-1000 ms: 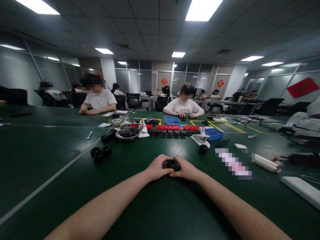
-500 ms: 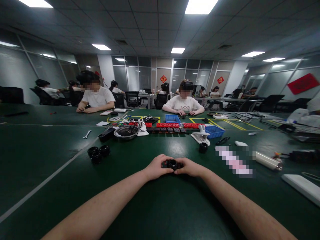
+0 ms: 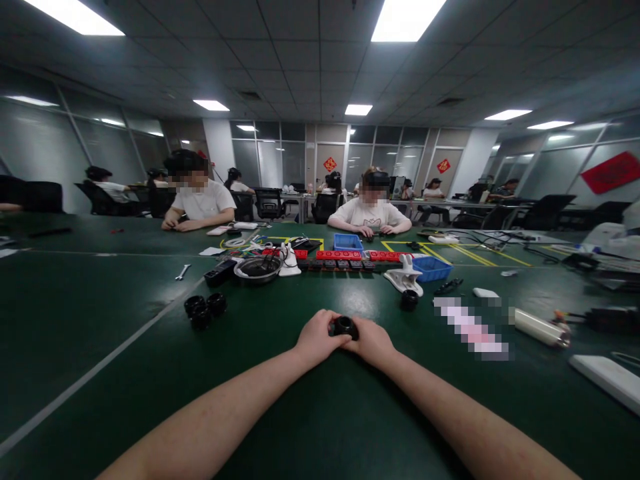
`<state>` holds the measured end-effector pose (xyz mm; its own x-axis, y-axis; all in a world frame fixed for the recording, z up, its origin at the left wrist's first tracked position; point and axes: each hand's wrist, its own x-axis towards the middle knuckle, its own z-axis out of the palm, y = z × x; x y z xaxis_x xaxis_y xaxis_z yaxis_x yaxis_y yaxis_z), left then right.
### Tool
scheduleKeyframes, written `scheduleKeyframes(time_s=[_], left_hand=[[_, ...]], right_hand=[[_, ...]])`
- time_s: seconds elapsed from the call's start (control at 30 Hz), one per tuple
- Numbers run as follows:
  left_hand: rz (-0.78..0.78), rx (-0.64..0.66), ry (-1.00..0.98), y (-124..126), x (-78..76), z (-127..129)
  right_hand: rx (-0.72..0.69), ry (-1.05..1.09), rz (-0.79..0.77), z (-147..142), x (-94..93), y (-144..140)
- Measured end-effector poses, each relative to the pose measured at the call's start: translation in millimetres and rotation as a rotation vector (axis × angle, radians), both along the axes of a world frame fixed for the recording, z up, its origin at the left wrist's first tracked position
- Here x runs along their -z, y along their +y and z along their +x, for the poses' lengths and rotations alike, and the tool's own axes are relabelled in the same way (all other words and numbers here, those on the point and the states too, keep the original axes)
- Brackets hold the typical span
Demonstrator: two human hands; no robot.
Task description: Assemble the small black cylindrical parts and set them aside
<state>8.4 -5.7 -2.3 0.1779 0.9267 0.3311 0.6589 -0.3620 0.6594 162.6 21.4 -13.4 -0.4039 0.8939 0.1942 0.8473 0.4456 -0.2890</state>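
Wide desk (image 3: 320, 413), dark green mat, a pale line running diagonally across its left part. Yellow tape lines farther back on the right.

Left hand (image 3: 316, 339) and right hand (image 3: 370, 342) meet at centre, both closed around a small black round part (image 3: 344, 327) held just above the desk surface; the fingers of each wrap its sides, its top showing between them.

To the left, a cluster of three black rings (image 3: 205, 310) on the mat; beyond it a small wrench (image 3: 183, 271). Mid-desk: a round metal dish (image 3: 257, 269), a row of red blocks (image 3: 340, 255), two blue bins (image 3: 431, 268), a white clamp-like piece (image 3: 405, 279) with another black ring (image 3: 409, 299) just beside it. Right side: a white cylinder (image 3: 541, 327), a flat white bar (image 3: 605, 379) near the edge.

Across the desk two people in white shirts (image 3: 370, 215) sit working; more people at desks behind. Room: open office, glass partitions, black chairs, grid ceiling with lit panels (image 3: 405, 17), red paper decorations (image 3: 611, 172) on the glass.
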Motion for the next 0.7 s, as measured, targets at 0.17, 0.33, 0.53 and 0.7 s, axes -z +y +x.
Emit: scheduleKeyframes(time_s=[0.17,0.33,0.53,0.7], left_hand=[[0.006,0.135,-0.003,2.5,-2.5,-6.5],[0.036,0.288,0.012,6.8,-3.8,-14.1],[0.000,0.315,0.000,11.9,-0.6,-16.3],[-0.019,0.318,-0.017,13.5,0.9,-15.9]], right_hand=[[-0.050,0.011,-0.034,3.2,-7.8,-3.3],[-0.382,0.303,-0.269,19.7,-17.1,7.1],[-0.460,0.399,-0.552,26.3,-19.3,13.0],[-0.433,0.412,-0.559,25.7,-16.1,13.7]])
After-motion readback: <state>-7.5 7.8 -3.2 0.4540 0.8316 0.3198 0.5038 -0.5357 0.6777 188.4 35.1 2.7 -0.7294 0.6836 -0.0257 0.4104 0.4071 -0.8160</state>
